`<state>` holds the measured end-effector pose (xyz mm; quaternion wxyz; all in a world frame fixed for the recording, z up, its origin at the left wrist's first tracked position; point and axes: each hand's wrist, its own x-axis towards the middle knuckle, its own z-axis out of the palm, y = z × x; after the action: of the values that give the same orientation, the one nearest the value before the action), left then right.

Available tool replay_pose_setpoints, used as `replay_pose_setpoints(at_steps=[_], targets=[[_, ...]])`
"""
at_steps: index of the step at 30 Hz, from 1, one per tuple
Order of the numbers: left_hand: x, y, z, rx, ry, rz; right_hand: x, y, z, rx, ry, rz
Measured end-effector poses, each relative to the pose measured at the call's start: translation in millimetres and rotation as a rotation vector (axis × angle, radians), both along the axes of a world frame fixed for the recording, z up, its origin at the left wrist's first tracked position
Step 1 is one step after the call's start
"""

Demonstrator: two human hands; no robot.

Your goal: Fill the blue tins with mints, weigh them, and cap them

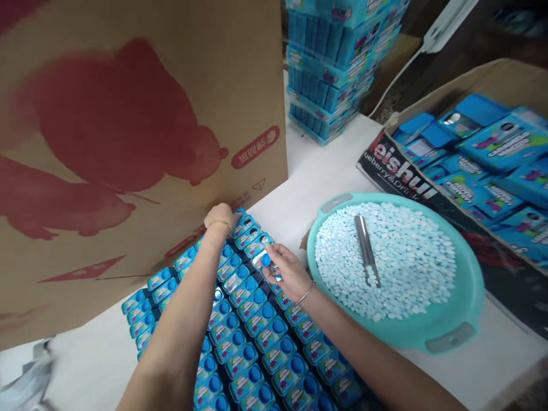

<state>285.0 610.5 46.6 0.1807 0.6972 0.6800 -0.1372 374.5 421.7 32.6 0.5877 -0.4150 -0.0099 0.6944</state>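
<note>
Rows of small blue mint tins [252, 297] with round blue caps lie on the table. At the far end of the rows, my left hand [222, 217] rests against the last tins; its fingers are partly hidden. My right hand [286, 271] is closed, pinching a small round blue cap [266, 260] just above the right-hand row. Another bit of blue shows near its palm. A few tins [246, 224] near the hands have uncapped, dark round openings; one by my right fingertips shows something white in its opening.
At right, a turquoise basin [458, 311] holds many pale mints and a metal scoop [365, 245]. Behind it stands an open carton [396, 162] of blue packs. Stacked blue display boxes [327, 68] stand at the back. A large cardboard box [240, 74] walls off the left.
</note>
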Motion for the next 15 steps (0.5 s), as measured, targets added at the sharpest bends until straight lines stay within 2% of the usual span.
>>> replay_pose_setpoints(at_steps=[2,5,7,9,12,15], targets=[[-1.3,-31.2,8.5,0.042,-0.164,-0.099,3.6,1.2,0.2,-0.026,-0.008,-0.043],[-9.5,-79.8,13.5,-0.099,-0.680,-0.363,5.0,5.2,-2.9,-0.060,-0.005,-0.084],[-14.8,-100.7,12.2,-0.141,-0.824,-0.367,2.2,8.4,-5.5,-0.068,0.007,-0.100],[-17.0,-107.4,8.0,-0.150,-0.825,-0.277,-1.5,10.6,-7.0,-0.069,0.025,-0.109],[-14.5,-95.1,-0.5,-0.119,-0.780,-0.163,-2.7,10.8,-6.8,-0.036,0.052,-0.119],[-8.7,-69.7,-8.1,0.140,-0.565,-0.051,2.8,7.4,-5.8,0.019,0.100,-0.104]])
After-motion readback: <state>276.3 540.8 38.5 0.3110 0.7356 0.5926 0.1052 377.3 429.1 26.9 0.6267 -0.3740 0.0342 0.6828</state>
